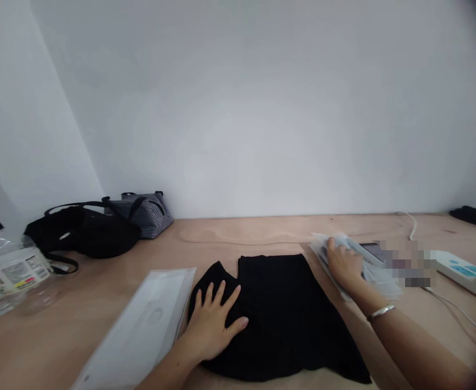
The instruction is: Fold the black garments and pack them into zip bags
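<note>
My left hand point(216, 322) lies flat on a black cloth garment point(287, 319), fingers spread, pressing on its left part. The garment is spread out on the table, with its lower edge near me. My right hand point(343, 264) grips a bundle of translucent plastic packaging point(320, 246) at the garment's upper right corner. To the left of the garment is a flat, white, translucent plastic sleeve point(140, 325), its edge near my left hand.
The light wooden tabletop point(238, 233) meets a white wall. At the back left are a black handbag point(83, 233) and a striped bag point(146, 216). A labelled plastic container point(10, 271) stands at the far left. A white power strip point(457, 271) and cable point(412, 225) lie right.
</note>
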Demonstrator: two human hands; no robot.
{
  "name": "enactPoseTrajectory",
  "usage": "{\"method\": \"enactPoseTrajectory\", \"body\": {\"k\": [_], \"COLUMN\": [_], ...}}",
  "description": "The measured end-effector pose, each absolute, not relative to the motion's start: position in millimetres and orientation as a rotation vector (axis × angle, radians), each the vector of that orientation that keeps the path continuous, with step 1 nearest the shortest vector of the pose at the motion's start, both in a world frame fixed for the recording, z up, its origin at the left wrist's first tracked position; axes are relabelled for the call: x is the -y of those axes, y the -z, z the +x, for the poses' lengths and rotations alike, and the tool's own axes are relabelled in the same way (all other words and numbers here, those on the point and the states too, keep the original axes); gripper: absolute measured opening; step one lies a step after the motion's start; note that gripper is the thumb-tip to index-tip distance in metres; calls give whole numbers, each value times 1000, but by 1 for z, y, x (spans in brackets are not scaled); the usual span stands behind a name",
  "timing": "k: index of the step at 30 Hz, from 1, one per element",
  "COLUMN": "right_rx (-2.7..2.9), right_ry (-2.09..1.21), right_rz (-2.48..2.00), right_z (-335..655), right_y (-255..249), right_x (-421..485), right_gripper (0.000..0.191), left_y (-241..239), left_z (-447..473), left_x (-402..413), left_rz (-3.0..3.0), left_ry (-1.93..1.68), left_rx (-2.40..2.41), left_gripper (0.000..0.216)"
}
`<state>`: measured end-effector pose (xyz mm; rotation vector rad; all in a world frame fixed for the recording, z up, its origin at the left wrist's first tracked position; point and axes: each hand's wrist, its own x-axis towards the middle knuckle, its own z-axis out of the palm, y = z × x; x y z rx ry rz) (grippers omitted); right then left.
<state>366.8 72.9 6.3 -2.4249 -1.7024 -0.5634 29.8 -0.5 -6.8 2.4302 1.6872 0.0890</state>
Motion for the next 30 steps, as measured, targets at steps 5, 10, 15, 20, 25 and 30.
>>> {"method": "enactPoseTrajectory", "body": {"k": [5, 10, 15, 20, 25, 30], "right_rx": [1774, 2041, 2266, 2364, 2352, 2388], "right_ry": [617, 545, 17, -451, -496, -311], "right_rz": [-2264, -1944, -1089, -811, -950, -1483], "right_z": [354, 317, 272, 253, 265, 286], "right_y": [-21, -33, -18, 5, 8, 26], "right_x": [-71, -65, -46, -26, -20, -24], "right_gripper": [38, 43, 52, 41, 53, 52], "left_y": [0, -13, -16, -11, -13, -24], "left_z": [20, 6, -5, -11, 7, 49], "left_x": [-5, -14, -21, -23, -17, -1], "left_rz": [2319, 2140, 1873, 1850, 2185, 2446], "left_ry": [-204, -824, -1160, -1180, -954, -492], "left_rx": [-1645, -1583, -1526, -1515, -1544, -1412], "left_gripper": [60, 47, 42, 39, 34, 44]}}
